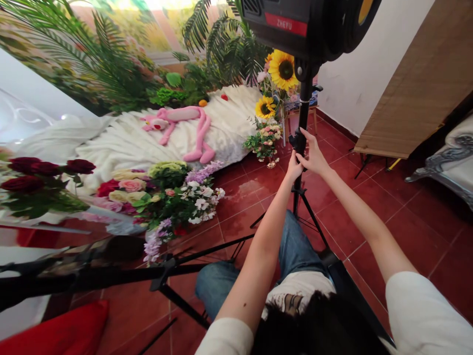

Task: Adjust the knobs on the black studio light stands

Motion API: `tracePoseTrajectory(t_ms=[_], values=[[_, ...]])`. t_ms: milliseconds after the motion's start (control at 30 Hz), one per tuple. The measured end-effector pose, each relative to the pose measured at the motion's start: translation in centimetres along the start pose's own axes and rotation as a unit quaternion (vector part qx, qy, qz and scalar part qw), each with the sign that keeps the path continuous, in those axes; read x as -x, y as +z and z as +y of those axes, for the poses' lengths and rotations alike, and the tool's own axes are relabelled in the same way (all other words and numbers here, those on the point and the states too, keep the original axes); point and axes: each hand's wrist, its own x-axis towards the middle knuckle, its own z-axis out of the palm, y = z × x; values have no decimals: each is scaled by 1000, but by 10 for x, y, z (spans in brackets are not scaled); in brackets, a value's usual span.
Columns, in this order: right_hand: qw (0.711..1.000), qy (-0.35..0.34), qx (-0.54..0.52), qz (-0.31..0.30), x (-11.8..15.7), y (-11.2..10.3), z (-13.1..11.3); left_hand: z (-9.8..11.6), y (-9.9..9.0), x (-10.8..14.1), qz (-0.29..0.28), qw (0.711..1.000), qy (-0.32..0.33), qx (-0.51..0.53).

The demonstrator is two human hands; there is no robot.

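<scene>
A black light stand [305,103] rises upright in front of me, with a large black studio light [314,29] on top marked with a red label. My left hand [294,166] is closed around the pole just under its black clamp. Slightly higher and to the right, my right hand [312,154] grips the same pole at the clamp, its fingers partly wrapped round it. The stand's black legs spread over the floor near my knees.
A pink plush toy [185,114] lies on a white fur blanket [232,111]. Artificial flowers [173,187] and a second black stand [177,268] are at the left. Sunflowers [284,69] stand behind the pole. A brown panel [406,84] and silver-framed furniture [449,158] are at the right.
</scene>
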Motion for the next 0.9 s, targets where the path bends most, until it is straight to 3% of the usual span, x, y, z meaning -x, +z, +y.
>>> tracePoseTrajectory(t_ms=[200, 333, 600, 900], values=[[996, 38, 75, 23, 65, -7, 2, 6, 1, 5, 2, 1000, -8, -7], [989, 52, 141, -1, 83, -4, 7, 14, 1, 7, 10, 1000, -19, -17], [971, 114, 209, 28, 74, 8, 8, 18, -2, 7, 4, 1000, -19, -19], [959, 143, 235, -64, 51, 6, -3, 17, -1, 6, 2, 1000, -17, -13]])
